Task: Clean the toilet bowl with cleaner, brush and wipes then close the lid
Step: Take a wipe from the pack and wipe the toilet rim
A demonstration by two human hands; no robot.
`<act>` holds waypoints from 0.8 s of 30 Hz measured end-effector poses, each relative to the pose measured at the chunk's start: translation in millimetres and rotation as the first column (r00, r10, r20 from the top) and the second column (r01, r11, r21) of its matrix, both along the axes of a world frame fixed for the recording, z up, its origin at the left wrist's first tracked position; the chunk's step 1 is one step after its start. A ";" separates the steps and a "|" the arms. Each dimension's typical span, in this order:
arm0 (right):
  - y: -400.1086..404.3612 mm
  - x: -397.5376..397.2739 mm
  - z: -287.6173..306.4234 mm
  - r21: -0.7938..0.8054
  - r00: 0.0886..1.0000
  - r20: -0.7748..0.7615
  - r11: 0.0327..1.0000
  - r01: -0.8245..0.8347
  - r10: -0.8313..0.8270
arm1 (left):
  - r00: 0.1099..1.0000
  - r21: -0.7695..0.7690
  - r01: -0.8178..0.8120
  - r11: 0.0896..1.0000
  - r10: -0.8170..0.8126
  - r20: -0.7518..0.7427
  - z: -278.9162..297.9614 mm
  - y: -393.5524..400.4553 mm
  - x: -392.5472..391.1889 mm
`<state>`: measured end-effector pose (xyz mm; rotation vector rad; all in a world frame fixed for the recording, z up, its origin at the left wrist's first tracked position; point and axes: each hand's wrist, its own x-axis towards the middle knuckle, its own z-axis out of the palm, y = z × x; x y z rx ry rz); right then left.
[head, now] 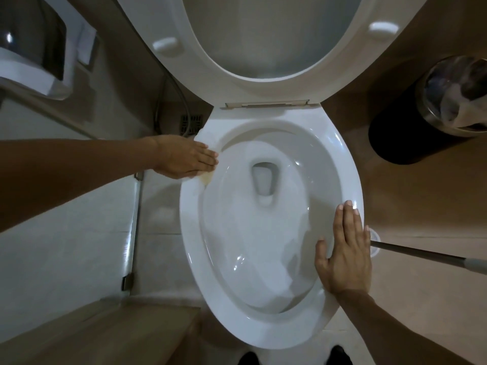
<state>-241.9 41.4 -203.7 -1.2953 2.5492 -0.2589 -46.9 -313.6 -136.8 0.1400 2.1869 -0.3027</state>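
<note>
At far left a white wall-mounted paper dispenser (39, 61) hangs above a grey rail. The left hand (184, 156), fingers straight and together, presses a white paper wipe (208, 143) flat on the left rim of the white ceramic toilet bowl (263, 330); a yellowish stain shows at the wipe's lower edge. The white seat and lid (263, 83) stand raised. The right hand (345, 254) rests flat, fingers straight, on the right rim. Just beside it lies a grey brush handle (421, 255); a black round bin (411, 133) stands further back.
</note>
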 end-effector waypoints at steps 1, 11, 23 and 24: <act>0.5 -0.1 -0.3 -0.001 1.000 0.000 1.000 0.001 -0.001 | 1.000 0.008 0.003 1.000 -0.003 0.012 0.0 0.1 1.5; -1.0 0.5 -1.2 0.004 1.000 0.000 1.000 0.010 -0.010 | 0.940 -0.371 0.338 0.865 -0.329 0.090 7.9 1.2 -65.0; -1.3 -0.2 -0.9 -0.001 1.000 0.009 1.000 0.008 -0.008 | 0.958 -0.467 0.280 0.839 -0.277 0.076 3.1 4.9 -76.5; -1.2 0.0 -0.6 0.002 1.000 0.006 1.000 0.007 -0.007 | 0.957 -0.480 0.284 0.830 -0.280 0.081 1.8 7.2 -84.3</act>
